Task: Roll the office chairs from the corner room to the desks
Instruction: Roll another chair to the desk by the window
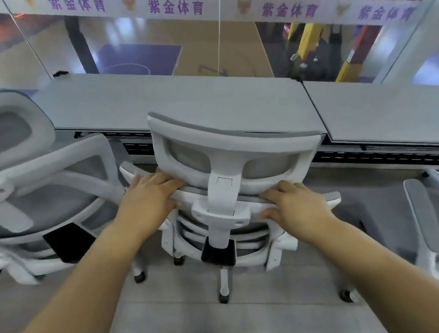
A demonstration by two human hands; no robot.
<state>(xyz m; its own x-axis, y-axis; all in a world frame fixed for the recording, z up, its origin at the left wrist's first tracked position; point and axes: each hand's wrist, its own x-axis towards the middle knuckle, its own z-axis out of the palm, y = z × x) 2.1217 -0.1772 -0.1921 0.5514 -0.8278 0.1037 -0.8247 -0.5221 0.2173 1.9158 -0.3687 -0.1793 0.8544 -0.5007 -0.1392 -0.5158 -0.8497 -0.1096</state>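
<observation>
Both hands, left (pixel 151 190) and right (pixel 294 203), are gripping the backrest top of the office chair (pixel 234 148), which is sitting at the surface (pixel 180 100) near edge, so I'd be pushing evenly, keeping it off the neighbouring chair (pixel 25 169).

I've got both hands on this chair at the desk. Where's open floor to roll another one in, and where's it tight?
Bare floor lies behind the middle chair, beneath the forearms. Both desktops are bare: the left desk and the right desk. It is crowded at either side: the left chair sits close beside the left hand, and the right chair flanks the right hand.
</observation>
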